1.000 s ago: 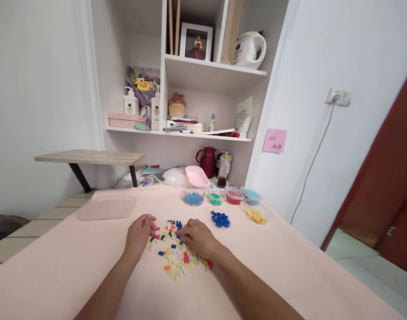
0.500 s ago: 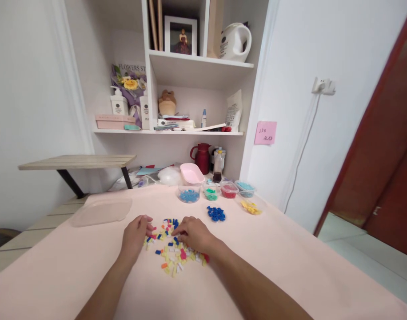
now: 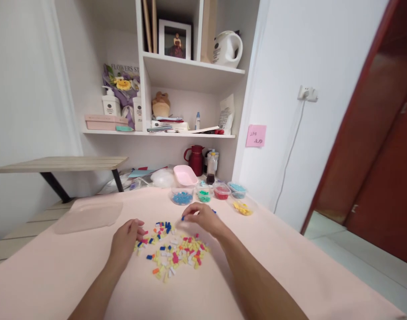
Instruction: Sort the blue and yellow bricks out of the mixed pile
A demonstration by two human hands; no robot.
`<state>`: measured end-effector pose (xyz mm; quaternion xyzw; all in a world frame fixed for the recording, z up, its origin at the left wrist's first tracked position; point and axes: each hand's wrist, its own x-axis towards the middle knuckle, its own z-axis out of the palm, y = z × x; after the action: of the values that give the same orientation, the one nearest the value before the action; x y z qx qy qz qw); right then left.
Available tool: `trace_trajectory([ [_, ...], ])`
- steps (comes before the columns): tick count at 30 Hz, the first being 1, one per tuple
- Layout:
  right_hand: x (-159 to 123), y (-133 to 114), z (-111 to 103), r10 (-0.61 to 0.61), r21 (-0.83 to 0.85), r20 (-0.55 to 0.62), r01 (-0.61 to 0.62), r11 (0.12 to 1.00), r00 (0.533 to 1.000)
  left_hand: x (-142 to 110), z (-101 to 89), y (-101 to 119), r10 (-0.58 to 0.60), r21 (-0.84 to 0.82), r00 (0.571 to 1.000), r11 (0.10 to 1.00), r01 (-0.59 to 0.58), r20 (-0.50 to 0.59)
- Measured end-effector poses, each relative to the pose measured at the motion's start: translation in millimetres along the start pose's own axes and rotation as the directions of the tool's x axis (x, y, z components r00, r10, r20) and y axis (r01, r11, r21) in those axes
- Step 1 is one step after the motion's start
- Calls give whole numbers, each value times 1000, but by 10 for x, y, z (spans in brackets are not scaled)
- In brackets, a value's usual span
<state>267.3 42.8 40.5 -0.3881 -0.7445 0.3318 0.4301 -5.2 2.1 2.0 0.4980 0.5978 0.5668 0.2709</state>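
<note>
Small coloured pieces (image 3: 186, 253), yellow, white, pink, orange and dark blue, lie in a loose scatter on the pink tabletop (image 3: 150, 300). My right hand (image 3: 203, 218) is above the table beyond the scatter, with a dark blue piece (image 3: 183, 218) pinched between thumb and finger. Behind that hand, the pile of dark blue pieces (image 3: 214, 211) is almost wholly hidden. At the left edge of the scatter rests my left hand (image 3: 125, 240), its fingers loosely bent and slightly apart beside pink and blue pieces. I see nothing held in it.
Clear tubs hold blue pieces (image 3: 182, 198), green pieces (image 3: 204, 195), red pieces (image 3: 222, 191) and light blue pieces (image 3: 237, 188). Yellow pieces (image 3: 242, 208) lie in a shallow dish at the right. Behind stand a pink basin (image 3: 185, 176) and a red jug (image 3: 196, 161). A clear lid (image 3: 90, 217) lies left.
My right hand has lifted from the scattered pieces and moved away from me to the right, carrying a dark blue piece. My left hand stays beside the scatter. The camera view has shifted slightly.
</note>
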Motion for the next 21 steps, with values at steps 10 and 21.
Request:
trace_trajectory([
  [10, 3, 585, -778, 245, 49, -489, -255, 966, 837, -11, -10, 89, -44, -21, 999, 999, 44, -14],
  [21, 24, 586, -683, 213, -126, -500, -313, 941, 840, -26, -6, 114, -49, -33, 999, 998, 48, -20],
])
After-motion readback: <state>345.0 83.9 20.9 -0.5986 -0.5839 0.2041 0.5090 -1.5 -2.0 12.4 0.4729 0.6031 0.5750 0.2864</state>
